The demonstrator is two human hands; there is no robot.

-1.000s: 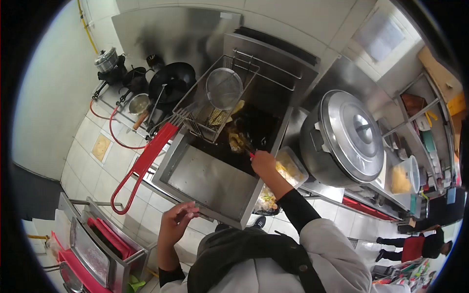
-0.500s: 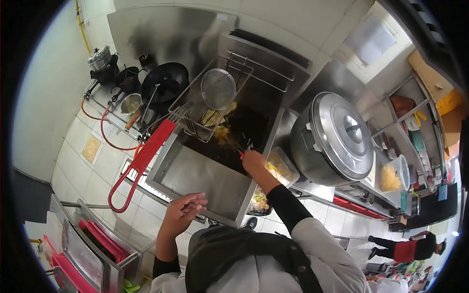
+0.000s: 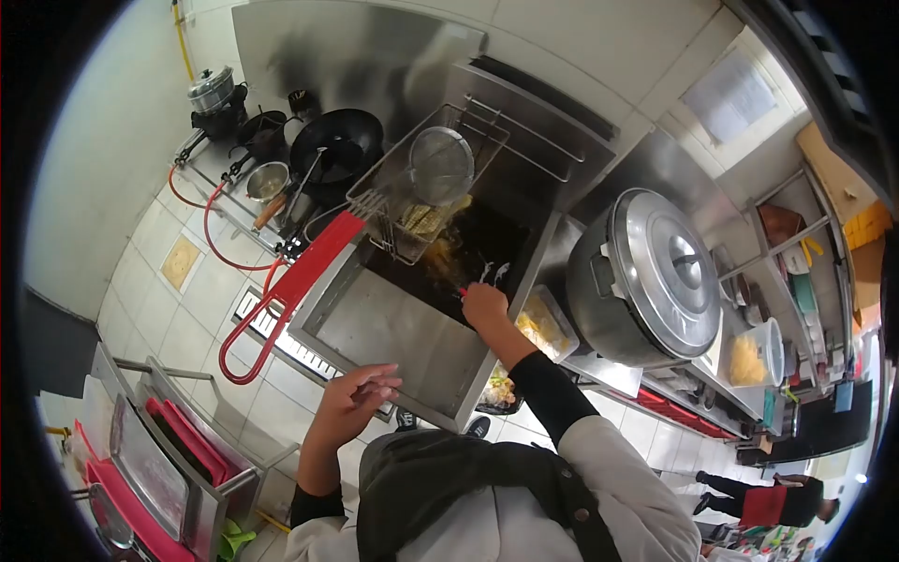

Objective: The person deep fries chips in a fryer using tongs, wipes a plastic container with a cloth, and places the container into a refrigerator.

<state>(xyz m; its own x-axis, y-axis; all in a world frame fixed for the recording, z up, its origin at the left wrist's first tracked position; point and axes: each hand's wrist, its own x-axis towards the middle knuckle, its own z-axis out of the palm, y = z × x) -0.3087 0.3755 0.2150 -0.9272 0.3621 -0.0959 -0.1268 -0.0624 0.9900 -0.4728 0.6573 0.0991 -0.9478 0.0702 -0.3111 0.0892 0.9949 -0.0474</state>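
"How is the right grip (image 3: 485,306)?"

"Clamped on a red-handled tool (image 3: 463,291), over the near right part of a deep stainless-steel fryer (image 3: 398,337). The left grip (image 3: 352,403) is in the air by the fryer's front edge, fingers loosely bent, thumb apart."

"How does the tool look?"

"A short bit of bright red shows ahead of the fist; it points toward a yellow-brown patch (image 3: 442,255) in dark liquid (image 3: 492,239)."

"What's around it?"

"A rectangular wire basket (image 3: 393,225) sits across the left part of the well, its long red handle (image 3: 304,281) jutting over the floor, with a round mesh strainer (image 3: 442,166) on top. Those two stand in the way there. Just right of the fryer is a clear plastic container (image 3: 552,323) of pale yellow food; beyond it, a big grey lidded pot (image 3: 595,290). A black wok (image 3: 335,150) is farther left."

"Anything hard to see?"

"The tool's far end blurs into the liquid, the right forearm covers part of the container, and mesh obscures the yellow pieces (image 3: 423,221) by the basket."
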